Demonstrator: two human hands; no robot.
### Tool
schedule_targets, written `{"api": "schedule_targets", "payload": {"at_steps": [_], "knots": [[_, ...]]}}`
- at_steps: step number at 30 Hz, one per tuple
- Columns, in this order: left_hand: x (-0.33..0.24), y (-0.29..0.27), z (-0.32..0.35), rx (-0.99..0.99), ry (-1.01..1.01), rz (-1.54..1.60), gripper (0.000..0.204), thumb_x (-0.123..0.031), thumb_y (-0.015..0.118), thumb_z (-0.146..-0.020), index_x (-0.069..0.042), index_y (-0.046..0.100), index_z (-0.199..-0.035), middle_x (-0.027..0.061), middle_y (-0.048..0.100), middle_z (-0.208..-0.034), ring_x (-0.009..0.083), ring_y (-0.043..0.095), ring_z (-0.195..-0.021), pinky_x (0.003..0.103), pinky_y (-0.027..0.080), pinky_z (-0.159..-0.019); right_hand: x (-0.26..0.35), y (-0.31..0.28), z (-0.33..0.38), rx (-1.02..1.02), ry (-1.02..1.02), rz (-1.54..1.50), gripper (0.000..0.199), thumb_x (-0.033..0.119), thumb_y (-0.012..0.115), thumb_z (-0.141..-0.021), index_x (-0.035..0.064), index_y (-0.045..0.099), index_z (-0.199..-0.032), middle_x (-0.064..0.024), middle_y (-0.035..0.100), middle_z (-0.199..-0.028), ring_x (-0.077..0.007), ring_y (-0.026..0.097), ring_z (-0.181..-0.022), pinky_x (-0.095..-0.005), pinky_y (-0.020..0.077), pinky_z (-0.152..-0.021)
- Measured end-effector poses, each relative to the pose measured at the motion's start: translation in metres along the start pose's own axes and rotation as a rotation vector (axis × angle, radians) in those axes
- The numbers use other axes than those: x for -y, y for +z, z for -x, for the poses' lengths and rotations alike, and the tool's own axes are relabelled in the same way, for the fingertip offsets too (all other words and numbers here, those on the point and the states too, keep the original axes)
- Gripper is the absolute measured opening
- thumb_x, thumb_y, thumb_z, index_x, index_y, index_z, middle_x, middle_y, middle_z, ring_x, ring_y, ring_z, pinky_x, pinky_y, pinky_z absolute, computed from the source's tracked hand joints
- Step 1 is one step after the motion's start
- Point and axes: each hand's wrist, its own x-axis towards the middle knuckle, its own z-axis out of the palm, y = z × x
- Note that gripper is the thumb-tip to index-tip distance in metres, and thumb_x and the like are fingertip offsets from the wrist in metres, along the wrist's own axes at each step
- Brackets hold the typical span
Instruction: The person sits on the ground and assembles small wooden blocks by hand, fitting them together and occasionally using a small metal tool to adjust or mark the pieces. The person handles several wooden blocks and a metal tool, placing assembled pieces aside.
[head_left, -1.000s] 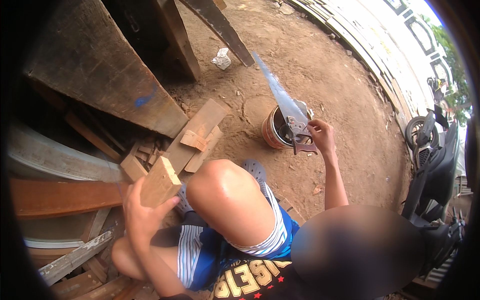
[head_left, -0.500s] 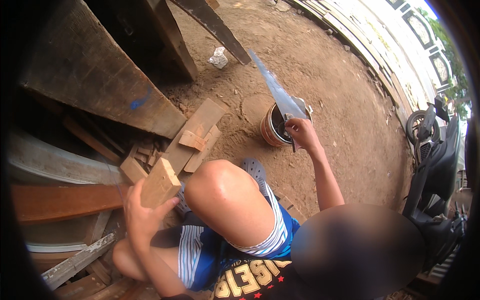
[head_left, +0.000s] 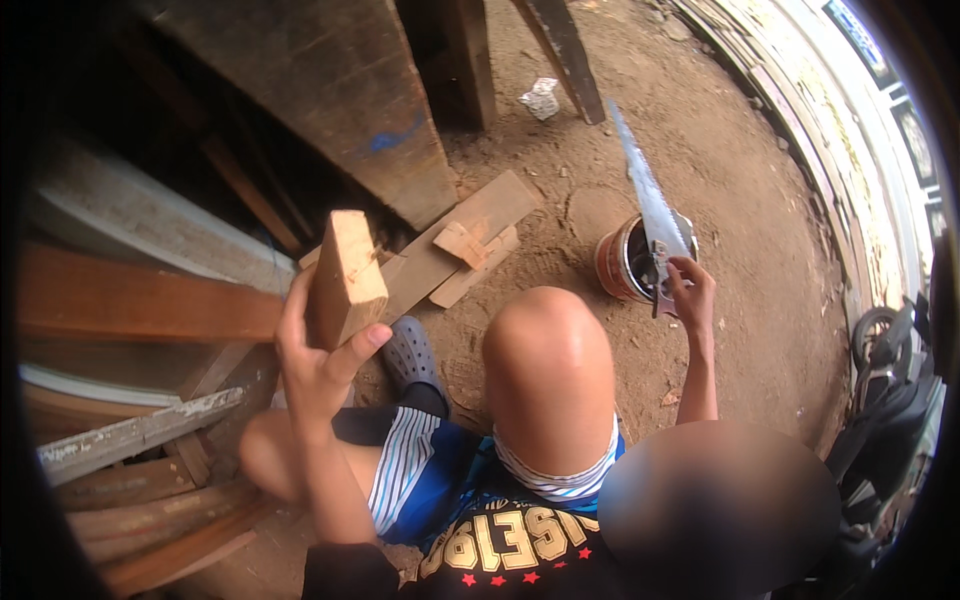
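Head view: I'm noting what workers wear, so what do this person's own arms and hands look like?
Both the left hand and right hand are bare, with no gloves, rings or watch visible. The forearms are uncovered too. A plain black sleeve shows on the left arm at the lower edge; a blurred patch hides any right sleeve.

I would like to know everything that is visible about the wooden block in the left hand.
The wooden block is short, thick and squared, apparently raw wood: its narrow face is pale yellow, its broad side browner. It is held slightly tilted between thumb and fingers of the left hand, which partly hides its lower part. In the picture, it appears left of the flat boards.
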Motion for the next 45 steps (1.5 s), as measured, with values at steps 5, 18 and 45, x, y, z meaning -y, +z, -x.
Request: {"api": "schedule_targets", "payload": {"at_steps": [5, 18, 45], "knots": [[0.006, -0.016, 0.0, -0.047, -0.035, 0.161, 0.066, -0.032, 0.081, -0.071, 0.003, 0.055, -0.121, 0.0095, 0.063, -0.103, 0.0157, 0.059, -0.094, 0.03, 0.046, -0.086, 0.043, -0.005, -0.022, 0.025, -0.085, -0.064, 0.018, 0.012, 0.065, -0.09, 0.0011, 0.071, -0.103, -0.0103, 0.071, -0.086, -0.0142, 0.067, -0.075, -0.0294, 0.0535, -0.058], [-0.004, -0.053, 0.018, -0.25, 0.05, 0.488, 0.05, -0.039, 0.076, -0.078, -0.002, 0.058, -0.106, -0.0008, 0.055, -0.086, 0.0081, 0.049, -0.078, 0.024, 0.041, -0.072, 0.262, -0.035, -0.066, 0.33, -0.678, 0.359, 0.019, 0.012, 0.063, -0.091, 0.0053, 0.07, -0.107, -0.011, 0.072, -0.098, -0.0194, 0.068, -0.08, -0.0325, 0.0551, -0.07], [0.003, -0.043, 0.032, 0.391, -0.12, 1.771, 0.101, -0.087, 0.041, -0.077, 0.002, 0.048, -0.124, 0.0241, 0.059, -0.097, 0.0369, 0.059, -0.091, 0.05, 0.048, -0.082, 0.336, 0.051, 0.024, 0.609, -0.895, 0.333, 0.016, 0.01, 0.067, -0.088, 0.0003, 0.07, -0.101, -0.0138, 0.071, -0.093, -0.0222, 0.07, -0.073, -0.0327, 0.0565, -0.065]]}}
